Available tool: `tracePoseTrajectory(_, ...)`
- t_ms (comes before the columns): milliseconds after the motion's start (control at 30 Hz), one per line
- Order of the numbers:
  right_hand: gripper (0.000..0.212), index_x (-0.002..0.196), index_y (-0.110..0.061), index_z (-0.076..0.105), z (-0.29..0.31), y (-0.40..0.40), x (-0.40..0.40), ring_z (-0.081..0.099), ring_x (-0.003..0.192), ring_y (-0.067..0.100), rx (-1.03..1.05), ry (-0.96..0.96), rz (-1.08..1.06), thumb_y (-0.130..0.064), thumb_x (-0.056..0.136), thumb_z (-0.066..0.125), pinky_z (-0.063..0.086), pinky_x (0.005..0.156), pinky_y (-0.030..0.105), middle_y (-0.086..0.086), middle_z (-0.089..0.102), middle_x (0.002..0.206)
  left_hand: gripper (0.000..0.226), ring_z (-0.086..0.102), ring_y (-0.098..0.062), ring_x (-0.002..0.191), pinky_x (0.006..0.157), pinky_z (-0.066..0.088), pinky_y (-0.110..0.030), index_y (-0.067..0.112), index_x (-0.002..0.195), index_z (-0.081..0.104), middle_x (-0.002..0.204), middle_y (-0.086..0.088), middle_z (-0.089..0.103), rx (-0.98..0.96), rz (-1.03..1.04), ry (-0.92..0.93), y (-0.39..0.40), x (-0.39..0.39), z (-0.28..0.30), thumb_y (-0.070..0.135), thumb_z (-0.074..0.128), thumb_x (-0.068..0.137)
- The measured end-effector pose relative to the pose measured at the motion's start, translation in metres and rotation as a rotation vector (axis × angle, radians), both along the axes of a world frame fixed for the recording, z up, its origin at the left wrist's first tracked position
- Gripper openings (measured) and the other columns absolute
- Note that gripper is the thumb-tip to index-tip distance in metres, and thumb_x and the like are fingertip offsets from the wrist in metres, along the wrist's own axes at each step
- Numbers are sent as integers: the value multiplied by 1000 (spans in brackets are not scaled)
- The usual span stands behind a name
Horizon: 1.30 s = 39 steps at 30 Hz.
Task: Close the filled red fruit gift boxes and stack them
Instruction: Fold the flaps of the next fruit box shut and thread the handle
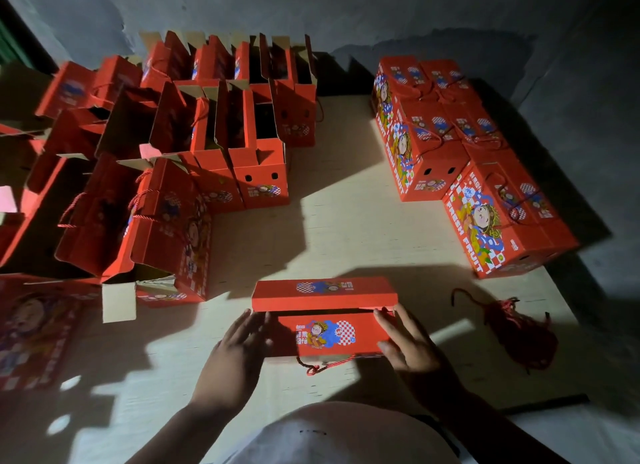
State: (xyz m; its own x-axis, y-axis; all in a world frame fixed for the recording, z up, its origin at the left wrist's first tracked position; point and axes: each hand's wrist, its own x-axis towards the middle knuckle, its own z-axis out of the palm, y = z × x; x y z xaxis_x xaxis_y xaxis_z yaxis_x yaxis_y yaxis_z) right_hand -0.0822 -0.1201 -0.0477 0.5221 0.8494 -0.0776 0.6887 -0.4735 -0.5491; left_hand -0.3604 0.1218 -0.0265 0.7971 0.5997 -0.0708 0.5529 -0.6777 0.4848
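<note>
A red fruit gift box (325, 335) lies on the pale board right in front of me, its two top flaps nearly together and a red cord handle (313, 366) hanging from the near edge. My left hand (239, 346) presses flat against the box's left end, fingers straight. My right hand (407, 342) holds the right end, fingers spread over the top flap and thumb on the near side. Closed boxes (426, 141) stand stacked at the right. Several open boxes (221, 124) with raised flaps stand at the left and back.
A bundle of red cord handles (516, 320) lies on the board to the right of the box. The pale board (346, 228) lies between the open and closed boxes. A dark wall runs behind. Flat printed cartons (38, 328) lie at the far left.
</note>
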Motion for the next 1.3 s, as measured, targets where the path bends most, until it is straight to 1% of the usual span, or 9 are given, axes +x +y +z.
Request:
tracePoseTrajectory(100,45,144,-30,64,5,8,8,40,149,13,108,53,-62,-27,99,70,38,119,33,-5,40,161,27,57,-18,127,96,56,-35,23,125,77,144,-1,60,-61,185,-157,10,5,-2,30,61,104)
tracePoseTrajectory(200,46,132,-17,70,3,16,13,55,137,21,164,82,-173,-33,90,80,46,112,39,-1,59,144,21,69,-3,90,71,60,-28,34,105,73,122,7,66,-246,351,-269,17,14,-3,17,78,93)
tracePoseTrajectory(267,71,142,-19,55,4,21,14,56,133,19,143,157,-342,-34,81,88,45,109,36,1,58,141,36,65,-1,98,65,57,-30,32,113,63,116,10,61,-246,426,-313,22,19,-5,20,83,86)
tracePoseTrajectory(367,104,161,-39,27,7,23,19,41,143,0,146,232,-295,-29,79,91,37,114,29,-13,41,157,74,54,7,119,79,58,-34,39,151,39,141,13,48,-238,339,-329,27,19,-6,27,79,91)
tracePoseTrajectory(533,57,135,-24,63,7,21,25,39,144,-1,173,60,-110,-29,83,88,38,118,31,-10,39,161,82,36,-21,151,103,55,-38,45,164,21,170,5,26,84,-44,-95,27,11,-16,13,62,101)
tracePoseTrajectory(833,34,110,-24,54,19,42,37,44,142,10,86,-106,58,-44,92,74,43,105,27,-5,34,165,66,16,-15,160,125,33,-37,17,160,32,173,3,18,30,-66,-73,39,35,-17,33,61,103)
tracePoseTrajectory(933,41,135,-24,54,20,59,39,42,147,17,11,-126,127,-37,99,68,39,117,31,-3,32,166,74,2,-12,161,126,29,-40,19,166,17,172,10,-2,49,-139,64,54,53,-13,38,55,106)
tracePoseTrajectory(1033,59,159,-29,39,23,68,40,38,147,21,-80,-183,166,-35,104,60,36,120,33,1,32,163,83,16,-22,154,119,39,-43,37,166,-6,168,1,21,76,-228,137,61,67,-2,51,47,104)
tracePoseTrajectory(1300,60,165,-33,22,23,72,26,27,149,32,-224,-332,202,-33,110,45,46,113,41,14,23,161,77,14,-38,151,110,46,-55,50,160,-16,162,-14,21,143,-215,252,42,72,-3,66,22,95)
